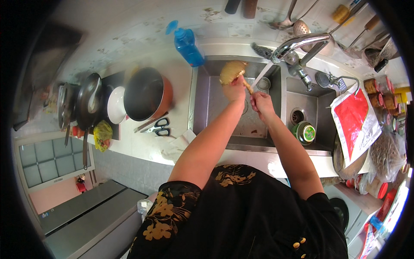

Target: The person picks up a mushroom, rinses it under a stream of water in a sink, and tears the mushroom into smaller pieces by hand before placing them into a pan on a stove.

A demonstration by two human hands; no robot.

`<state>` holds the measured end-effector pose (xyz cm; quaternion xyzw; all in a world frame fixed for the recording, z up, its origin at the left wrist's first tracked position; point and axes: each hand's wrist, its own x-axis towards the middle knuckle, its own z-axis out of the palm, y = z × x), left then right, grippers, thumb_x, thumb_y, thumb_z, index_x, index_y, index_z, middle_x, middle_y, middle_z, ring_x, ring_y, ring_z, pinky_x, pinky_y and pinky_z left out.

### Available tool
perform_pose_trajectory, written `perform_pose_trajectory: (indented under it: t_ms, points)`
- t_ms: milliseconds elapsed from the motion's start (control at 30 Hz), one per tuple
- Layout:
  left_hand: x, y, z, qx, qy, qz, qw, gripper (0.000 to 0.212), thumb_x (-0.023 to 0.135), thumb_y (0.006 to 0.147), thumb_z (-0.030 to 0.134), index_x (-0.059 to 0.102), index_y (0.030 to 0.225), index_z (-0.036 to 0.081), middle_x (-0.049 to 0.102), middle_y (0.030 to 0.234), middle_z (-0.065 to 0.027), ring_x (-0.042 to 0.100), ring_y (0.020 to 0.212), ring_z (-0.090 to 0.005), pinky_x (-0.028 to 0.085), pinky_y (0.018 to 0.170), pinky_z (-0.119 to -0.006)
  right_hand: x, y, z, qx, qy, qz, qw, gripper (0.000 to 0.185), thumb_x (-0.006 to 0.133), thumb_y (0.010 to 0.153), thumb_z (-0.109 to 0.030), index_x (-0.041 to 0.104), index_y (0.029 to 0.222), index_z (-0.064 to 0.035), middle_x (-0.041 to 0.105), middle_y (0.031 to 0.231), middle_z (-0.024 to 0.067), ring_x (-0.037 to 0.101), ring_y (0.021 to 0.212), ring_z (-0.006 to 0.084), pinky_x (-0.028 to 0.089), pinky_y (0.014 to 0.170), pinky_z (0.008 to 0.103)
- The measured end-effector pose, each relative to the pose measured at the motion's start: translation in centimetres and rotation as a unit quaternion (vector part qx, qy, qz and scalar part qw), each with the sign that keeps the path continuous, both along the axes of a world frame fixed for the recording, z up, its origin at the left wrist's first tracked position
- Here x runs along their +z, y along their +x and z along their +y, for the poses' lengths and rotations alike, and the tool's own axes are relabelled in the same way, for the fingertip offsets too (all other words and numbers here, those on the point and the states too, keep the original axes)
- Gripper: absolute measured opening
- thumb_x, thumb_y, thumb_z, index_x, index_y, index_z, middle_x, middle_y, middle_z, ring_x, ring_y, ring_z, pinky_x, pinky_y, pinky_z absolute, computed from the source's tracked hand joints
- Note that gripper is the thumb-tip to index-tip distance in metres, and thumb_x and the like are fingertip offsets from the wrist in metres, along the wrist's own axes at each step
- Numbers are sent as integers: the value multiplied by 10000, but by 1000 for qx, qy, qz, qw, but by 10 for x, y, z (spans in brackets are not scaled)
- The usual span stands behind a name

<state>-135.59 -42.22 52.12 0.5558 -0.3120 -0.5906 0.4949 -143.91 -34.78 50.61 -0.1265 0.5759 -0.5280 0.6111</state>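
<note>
A tan, bumpy, rounded piece [232, 72] with a thin stalk, possibly a mushroom or other food, is over the large steel sink basin [216, 129]. My left hand [235, 90] grips it from below, near where the stalk begins. The fingers of my right hand [262, 104] are closed around the stalk's lower end. A chrome faucet [302, 40] arches in from the right, and its stream of water [261, 75] falls beside the stalk, between the hands. The exact kind of the tan piece cannot be told.
A blue soap bottle [189, 47] stands behind the sink. Left on the counter are a large pot [145, 94], a white bowl [116, 105] and scissors [158, 127]. A green-labelled jar [304, 133] lies in the small basin [310, 100]. A red and silver bag [354, 121] hangs at right.
</note>
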Motion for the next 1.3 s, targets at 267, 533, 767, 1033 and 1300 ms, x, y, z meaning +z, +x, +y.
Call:
perform_pose_trajectory:
  t_ms: [267,533,767,1033,1300]
  points:
    - [-4,13,-7,-16,4,0,1000,93,633,854,65,623,940,31,644,851,-34,608,704,-112,513,604,-244,21,9,6,-6,-17,-59,998,115,531,869,-90,605,872,-3,549,641,26,469,511,83,354,462,195]
    - [7,2,10,-4,31,-27,999,147,675,835,69,620,957,8,642,864,-53,609,717,-134,509,553,-251,-14,8,-5,-12,-8,-17,1000,129,557,864,-123,602,800,-19,538,611,14,430,468,87,311,422,229]
    - [-7,6,9,16,33,-9,999,144,662,842,67,627,954,-15,641,864,-65,611,697,-135,524,567,-256,-15,10,-3,32,-16,325,945,180,577,820,-142,620,720,1,529,548,23,431,450,85,320,425,258]
    - [-17,8,14,30,60,3,998,134,655,839,59,612,941,-17,632,839,-70,606,662,-136,531,560,-248,-13,-2,9,133,-63,499,854,185,580,788,-142,628,758,34,555,559,127,554,524,164,444,530,330]
    - [-1,28,-23,-1,19,11,1000,101,646,849,82,601,917,22,627,838,-48,616,676,-126,534,572,-242,-28,-11,43,173,-73,401,897,162,528,861,-98,622,780,7,578,568,82,563,508,131,440,475,292]
